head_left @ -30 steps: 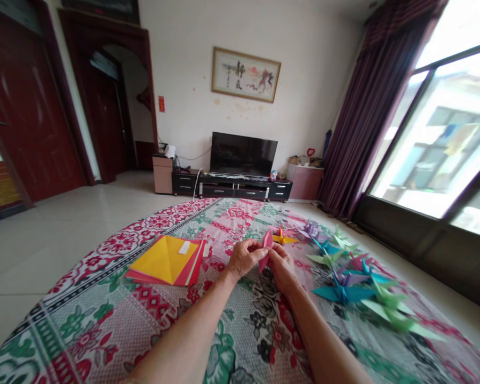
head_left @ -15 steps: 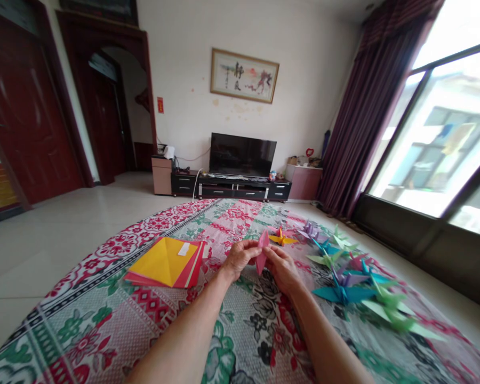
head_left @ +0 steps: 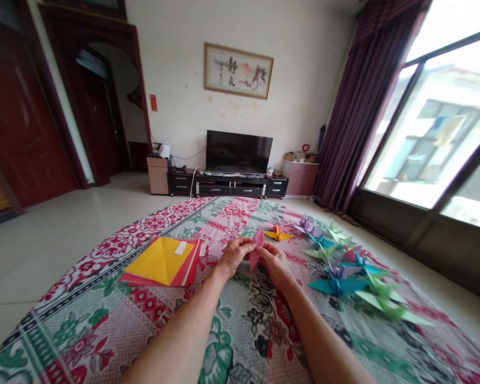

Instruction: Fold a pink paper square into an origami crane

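A narrow piece of folded pink paper (head_left: 256, 249), pointed at both ends, is held upright above the table. My left hand (head_left: 235, 255) pinches it from the left side, thumb and fingers closed on its middle. From the right, my right hand (head_left: 277, 261) grips the same paper with its fingertips. Just beyond my hands lies an orange paper crane (head_left: 279, 233). To the right rest several more paper cranes, among them a blue one (head_left: 338, 286) and a light green one (head_left: 385, 295).
A stack of square paper with a yellow sheet (head_left: 160, 261) on top lies left of my hands. A flowered tablecloth (head_left: 176, 330) covers the round table. Beyond it stand a low black cabinet (head_left: 216, 189) and a television (head_left: 239, 152). A window (head_left: 444, 144) is at the right.
The whole view has shifted slightly, so things appear a little further left. Both hands keep hold of the pink paper, which looks slightly more tilted now.
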The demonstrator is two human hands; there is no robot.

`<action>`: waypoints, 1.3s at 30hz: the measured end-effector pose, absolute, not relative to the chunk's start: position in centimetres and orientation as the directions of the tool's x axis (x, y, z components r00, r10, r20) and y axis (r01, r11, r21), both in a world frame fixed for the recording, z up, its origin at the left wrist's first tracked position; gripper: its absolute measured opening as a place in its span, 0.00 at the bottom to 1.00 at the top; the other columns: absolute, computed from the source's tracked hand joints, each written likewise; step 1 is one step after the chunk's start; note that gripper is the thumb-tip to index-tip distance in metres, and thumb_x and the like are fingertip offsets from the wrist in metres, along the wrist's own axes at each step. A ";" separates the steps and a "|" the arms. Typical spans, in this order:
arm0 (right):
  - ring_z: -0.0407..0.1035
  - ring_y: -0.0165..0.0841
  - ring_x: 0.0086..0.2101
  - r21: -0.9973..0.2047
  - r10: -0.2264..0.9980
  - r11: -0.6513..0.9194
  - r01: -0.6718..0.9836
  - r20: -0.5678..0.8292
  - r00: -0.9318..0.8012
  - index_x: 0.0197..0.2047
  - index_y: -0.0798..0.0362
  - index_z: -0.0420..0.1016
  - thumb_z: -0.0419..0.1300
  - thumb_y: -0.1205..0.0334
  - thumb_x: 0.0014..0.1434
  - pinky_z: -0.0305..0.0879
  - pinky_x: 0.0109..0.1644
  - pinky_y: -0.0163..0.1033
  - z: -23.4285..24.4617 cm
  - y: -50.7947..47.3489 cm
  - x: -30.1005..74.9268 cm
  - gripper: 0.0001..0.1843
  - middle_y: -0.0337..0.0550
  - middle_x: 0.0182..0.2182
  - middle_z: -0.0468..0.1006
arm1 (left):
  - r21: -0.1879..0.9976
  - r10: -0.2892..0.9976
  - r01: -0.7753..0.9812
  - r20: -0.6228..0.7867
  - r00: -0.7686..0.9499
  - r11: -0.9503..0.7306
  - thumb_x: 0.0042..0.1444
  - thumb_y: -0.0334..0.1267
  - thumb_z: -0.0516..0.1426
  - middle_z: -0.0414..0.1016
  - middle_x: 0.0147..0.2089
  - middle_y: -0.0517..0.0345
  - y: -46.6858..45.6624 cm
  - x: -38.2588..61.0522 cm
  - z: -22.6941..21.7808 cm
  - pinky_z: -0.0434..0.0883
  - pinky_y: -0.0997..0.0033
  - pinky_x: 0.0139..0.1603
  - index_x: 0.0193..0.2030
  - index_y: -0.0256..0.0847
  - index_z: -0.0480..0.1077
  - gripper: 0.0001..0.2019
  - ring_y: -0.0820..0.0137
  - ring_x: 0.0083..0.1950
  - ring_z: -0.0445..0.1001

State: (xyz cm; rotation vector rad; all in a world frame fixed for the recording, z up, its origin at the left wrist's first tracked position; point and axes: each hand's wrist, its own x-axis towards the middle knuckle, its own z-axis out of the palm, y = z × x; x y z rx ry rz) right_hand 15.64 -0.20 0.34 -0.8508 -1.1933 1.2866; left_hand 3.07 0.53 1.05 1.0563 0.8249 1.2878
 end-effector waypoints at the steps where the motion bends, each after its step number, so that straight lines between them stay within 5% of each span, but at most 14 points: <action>1: 0.66 0.28 0.24 -0.960 0.978 0.150 -0.238 0.180 -0.106 0.33 0.54 0.74 0.65 0.52 0.42 0.61 0.29 0.32 0.4 -0.2 15.7 0.16 0.37 0.26 0.76 | 0.940 0.989 -0.340 0.077 0.130 -0.029 0.36 0.41 0.62 0.71 0.23 0.62 0.5 3.1 1.1 0.65 0.76 0.27 0.28 0.36 0.70 0.13 0.77 0.24 0.66; 23: 0.60 0.24 0.21 -0.983 0.969 0.105 -0.153 0.135 -0.206 0.32 0.54 0.74 0.63 0.52 0.45 0.56 0.26 0.31 -0.2 0.1 15.8 0.16 0.36 0.23 0.72 | 0.961 0.982 -0.223 0.181 0.053 -0.165 0.38 0.41 0.62 0.70 0.22 0.63 0.7 3.2 1.1 0.61 0.78 0.25 0.28 0.34 0.72 0.12 0.77 0.23 0.63; 34: 0.56 0.23 0.19 -0.990 0.969 0.122 -0.069 0.134 -0.210 0.29 0.54 0.72 0.63 0.50 0.43 0.52 0.23 0.30 0.7 -0.3 15.3 0.16 0.33 0.20 0.69 | 0.923 0.989 -0.356 0.140 -0.042 -0.146 0.37 0.42 0.62 0.69 0.20 0.63 1.1 3.4 1.2 0.60 0.78 0.23 0.26 0.35 0.71 0.12 0.78 0.20 0.63; 39: 0.63 0.26 0.22 -0.988 0.978 0.099 -0.120 0.118 -0.171 0.27 0.54 0.71 0.64 0.50 0.41 0.59 0.25 0.31 0.8 -0.4 15.2 0.16 0.35 0.21 0.71 | 0.929 0.988 -0.337 0.127 -0.089 -0.150 0.38 0.44 0.62 0.68 0.19 0.63 1.4 2.8 0.9 0.61 0.78 0.22 0.25 0.35 0.69 0.13 0.79 0.20 0.63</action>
